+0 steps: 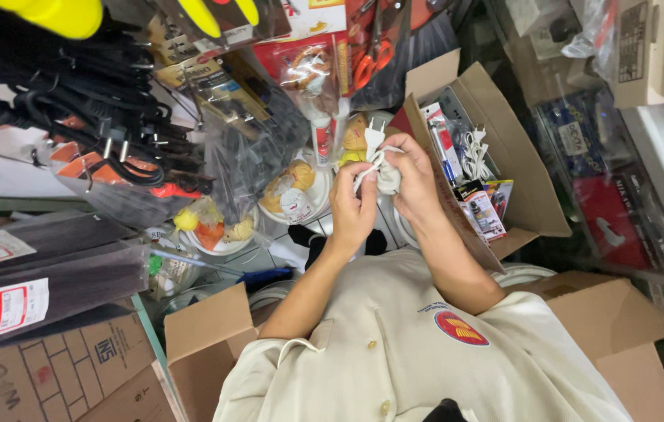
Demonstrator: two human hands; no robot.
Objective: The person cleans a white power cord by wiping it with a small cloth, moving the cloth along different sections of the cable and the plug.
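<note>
Right in front of the person's chest, both hands meet around a small coiled white power cord with a two-pin plug (379,160). The left hand (353,209) pinches a loop of it from below, fingers closed on the wire. The right hand (414,176) wraps over the bundle from the far side, the plug poking up above its fingers, beside an open brown cardboard box (504,148).

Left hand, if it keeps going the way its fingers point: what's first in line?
The left hand points up-frame, fingers on the white power cord both hands hold. Straight beyond lie the white plates of bagged small goods, then the upright white tube. Depth is unclear, so the plates are likely first.
</note>
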